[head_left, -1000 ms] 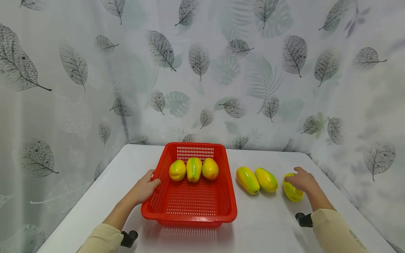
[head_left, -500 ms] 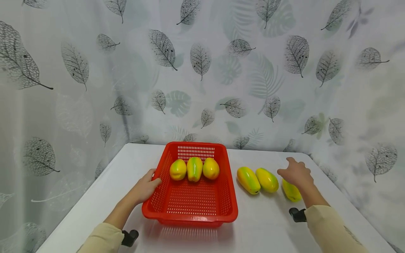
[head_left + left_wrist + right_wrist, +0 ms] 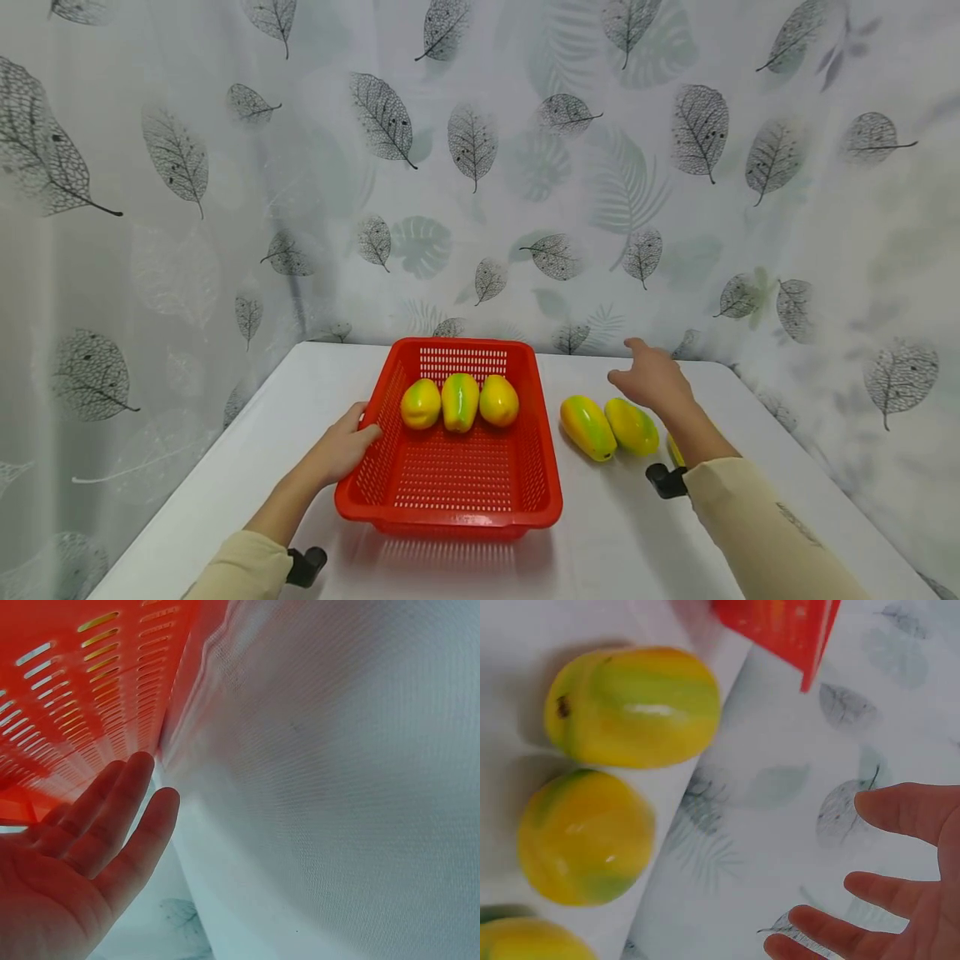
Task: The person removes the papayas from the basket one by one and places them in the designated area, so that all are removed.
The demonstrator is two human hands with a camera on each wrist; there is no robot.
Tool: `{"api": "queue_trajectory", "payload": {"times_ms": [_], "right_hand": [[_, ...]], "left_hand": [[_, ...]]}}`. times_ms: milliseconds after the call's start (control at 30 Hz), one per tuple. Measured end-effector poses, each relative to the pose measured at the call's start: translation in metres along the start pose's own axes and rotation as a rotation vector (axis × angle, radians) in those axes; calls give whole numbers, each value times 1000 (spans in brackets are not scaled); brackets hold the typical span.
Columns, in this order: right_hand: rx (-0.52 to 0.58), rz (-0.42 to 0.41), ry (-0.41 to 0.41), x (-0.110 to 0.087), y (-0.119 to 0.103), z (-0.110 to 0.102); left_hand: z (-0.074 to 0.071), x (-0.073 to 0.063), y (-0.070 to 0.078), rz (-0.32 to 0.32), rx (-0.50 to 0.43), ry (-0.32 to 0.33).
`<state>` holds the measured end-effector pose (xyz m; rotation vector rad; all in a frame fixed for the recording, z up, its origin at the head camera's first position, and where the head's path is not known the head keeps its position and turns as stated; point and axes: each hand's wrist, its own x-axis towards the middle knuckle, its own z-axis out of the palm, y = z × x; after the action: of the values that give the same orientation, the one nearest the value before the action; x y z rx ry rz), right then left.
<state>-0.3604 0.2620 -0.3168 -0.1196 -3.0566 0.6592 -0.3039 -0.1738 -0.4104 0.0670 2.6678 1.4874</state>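
A red plastic basket (image 3: 457, 518) with slotted walls stands on the white table. Inside, along its far end, three yellow-green papayas (image 3: 460, 402) lie in a row. My left hand (image 3: 341, 450) holds the basket's left side, thumb over the rim; in the left wrist view its fingers (image 3: 135, 802) extend along the outer wall. My right hand (image 3: 657, 383) hovers, fingers spread and holding nothing, above and behind two papayas on the table, a left one (image 3: 588, 427) and a right one (image 3: 632, 426). A third loose papaya (image 3: 675, 451) is mostly hidden behind my right wrist.
The white table (image 3: 600, 533) extends around the basket. A leaf-printed curtain (image 3: 480, 208) hangs behind the table and at both sides. Each wrist carries a small black camera mount, one being the right mount (image 3: 666, 481).
My right hand has lifted off the rightmost papaya and moved left and away from me, over the other two loose papayas. The left hand and basket stay in place.
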Motion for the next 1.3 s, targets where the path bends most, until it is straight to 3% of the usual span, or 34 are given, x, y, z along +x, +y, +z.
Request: {"api": "queue_trajectory", "payload": {"times_ms": [367, 700, 1033, 1300], "right_hand": [[84, -165, 4, -6, -49, 8], [142, -237, -4, -6, -93, 31], [172, -311, -30, -12, -115, 53], [170, -318, -32, -13, -120, 59]], "left_hand": [[0, 1, 1, 3, 3, -7], [-5, -2, -2, 1, -5, -4], [-1, -1, -3, 2, -12, -11], [1, 2, -1, 6, 16, -11]]}}
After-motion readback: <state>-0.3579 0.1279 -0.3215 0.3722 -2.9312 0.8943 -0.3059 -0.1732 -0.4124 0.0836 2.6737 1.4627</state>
